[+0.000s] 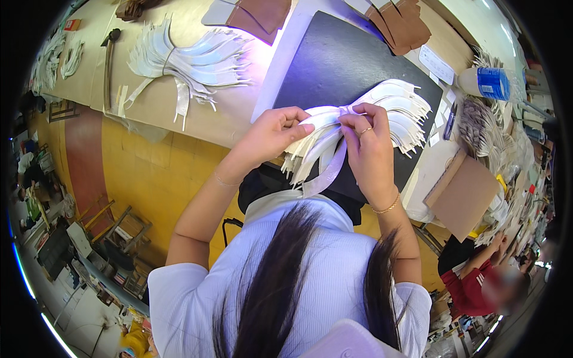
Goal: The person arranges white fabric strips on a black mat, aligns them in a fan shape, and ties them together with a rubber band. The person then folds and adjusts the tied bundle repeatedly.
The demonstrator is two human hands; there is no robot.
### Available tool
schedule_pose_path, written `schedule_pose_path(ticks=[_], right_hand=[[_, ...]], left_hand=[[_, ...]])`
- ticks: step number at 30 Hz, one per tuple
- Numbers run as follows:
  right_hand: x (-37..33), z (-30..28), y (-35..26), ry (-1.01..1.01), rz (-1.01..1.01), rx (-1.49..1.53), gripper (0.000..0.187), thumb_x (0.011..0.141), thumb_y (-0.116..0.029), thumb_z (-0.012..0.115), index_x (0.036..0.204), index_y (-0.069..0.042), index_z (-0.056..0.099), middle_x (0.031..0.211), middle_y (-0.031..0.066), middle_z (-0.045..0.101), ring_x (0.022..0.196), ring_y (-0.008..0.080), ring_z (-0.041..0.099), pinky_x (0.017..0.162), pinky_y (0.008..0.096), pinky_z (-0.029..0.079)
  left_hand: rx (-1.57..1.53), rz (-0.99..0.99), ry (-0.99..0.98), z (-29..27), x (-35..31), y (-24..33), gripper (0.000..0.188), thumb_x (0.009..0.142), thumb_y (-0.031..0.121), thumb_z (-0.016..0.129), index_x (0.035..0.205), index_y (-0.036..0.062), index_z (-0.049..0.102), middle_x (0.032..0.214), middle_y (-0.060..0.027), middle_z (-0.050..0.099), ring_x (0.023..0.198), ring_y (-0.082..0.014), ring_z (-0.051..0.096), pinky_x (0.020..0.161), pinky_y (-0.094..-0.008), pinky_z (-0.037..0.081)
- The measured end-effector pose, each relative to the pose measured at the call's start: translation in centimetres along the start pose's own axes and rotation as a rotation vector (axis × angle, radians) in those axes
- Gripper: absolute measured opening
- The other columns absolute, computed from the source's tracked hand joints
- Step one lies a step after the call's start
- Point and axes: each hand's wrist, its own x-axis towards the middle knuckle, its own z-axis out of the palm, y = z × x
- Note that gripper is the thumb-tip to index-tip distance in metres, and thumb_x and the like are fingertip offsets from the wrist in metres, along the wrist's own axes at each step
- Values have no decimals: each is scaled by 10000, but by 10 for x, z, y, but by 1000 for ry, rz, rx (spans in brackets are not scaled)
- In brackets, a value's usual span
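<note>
A bundle of white curved strips (403,113) lies over the near part of a black board (316,65), gathered at its middle and fanned at both ends. My left hand (271,136) holds the bundle's left half, thumb on top. Bent over the gathered middle are the fingers of my right hand (371,158), pinched together there; whether they grip a tie or a strip is hidden. One loose strip (325,179) hangs down toward my lap between the hands. On the table to the left rests a second bundle of white strips (191,56), bound round its middle.
A hammer (108,68) lies at the left. Brown flat pieces (256,18) sit along the far side, with more brown pieces (401,30) by the board. To the right are a blue-labelled bottle (489,83), a pen (450,122) and cardboard (462,200). Another person's red sleeve (468,292) shows lower right.
</note>
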Motion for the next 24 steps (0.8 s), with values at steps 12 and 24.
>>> schedule_pose_path(ticks=[12, 24], right_hand=[[-1, 8, -5, 30, -31, -111, 241, 840, -3, 690, 1079, 17, 711, 1103, 124, 606, 972, 294, 587, 882, 411, 446], [-4, 12, -7, 51, -255, 10, 309, 763, -269, 831, 980, -93, 700, 957, 37, 668, 946, 255, 590, 884, 403, 393]], left_hand=[[-304, -211, -226, -12, 3, 22, 336, 1016, 194, 620, 1269, -18, 557, 1109, -148, 719, 934, -182, 728, 820, -318, 603], [-96, -151, -57, -7, -30, 20, 287, 969, 121, 684, 1201, -46, 652, 992, -80, 752, 882, -114, 710, 753, -246, 570]])
